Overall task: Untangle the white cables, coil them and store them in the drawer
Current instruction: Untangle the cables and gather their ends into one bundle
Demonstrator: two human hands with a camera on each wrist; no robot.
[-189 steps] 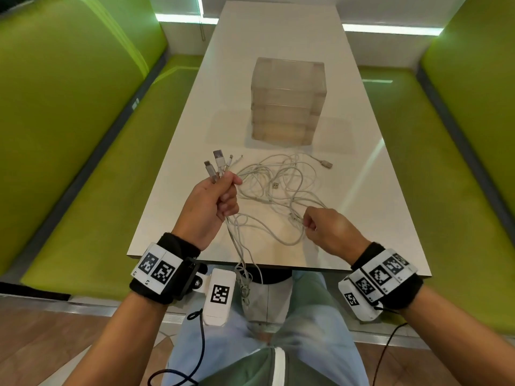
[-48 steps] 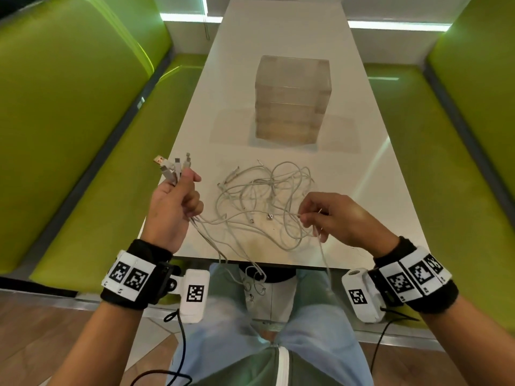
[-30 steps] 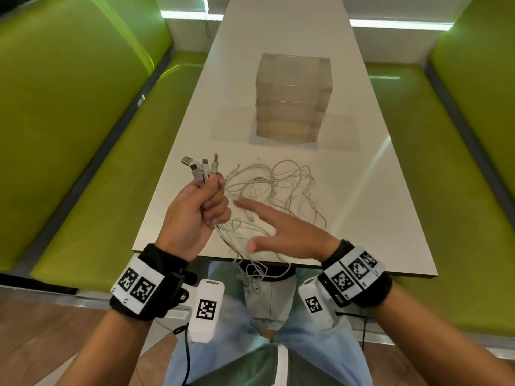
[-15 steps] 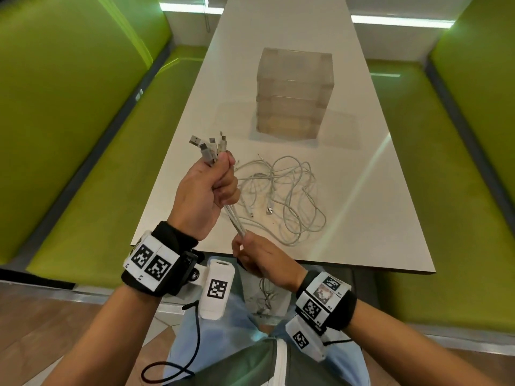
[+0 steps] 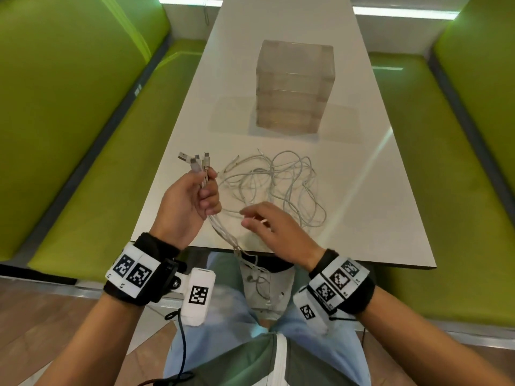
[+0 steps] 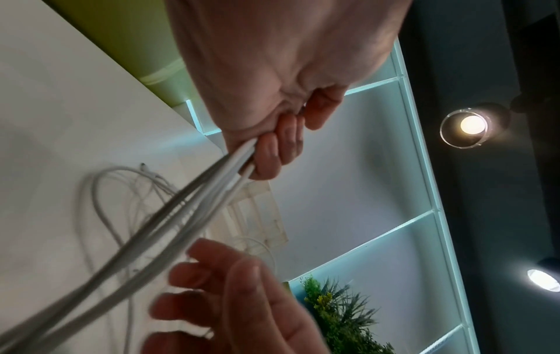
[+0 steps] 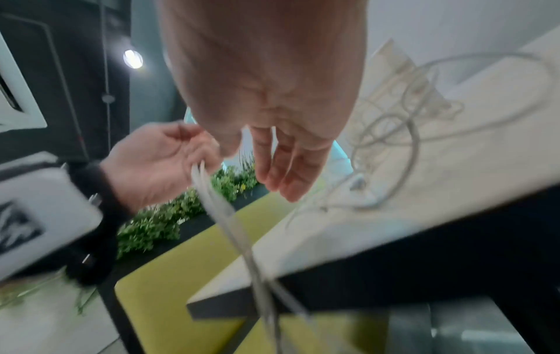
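Over the near table edge, the right hand had let go of the strands it pinched half a second earlier and swung back up toward the tangle, fingers loose and empty. So the combing stroke was done, but the white cables on the table remained knotted. The left hand stayed raised, fist clenched round the gathered plug ends. The drawer unit waited beyond, shut.

a: the table looks smooth and glossy white; the drawer box is cloudy translucent plastic.
b: white cables look rubbery and matt, plugs metal-tipped; the benches are smooth green upholstery.
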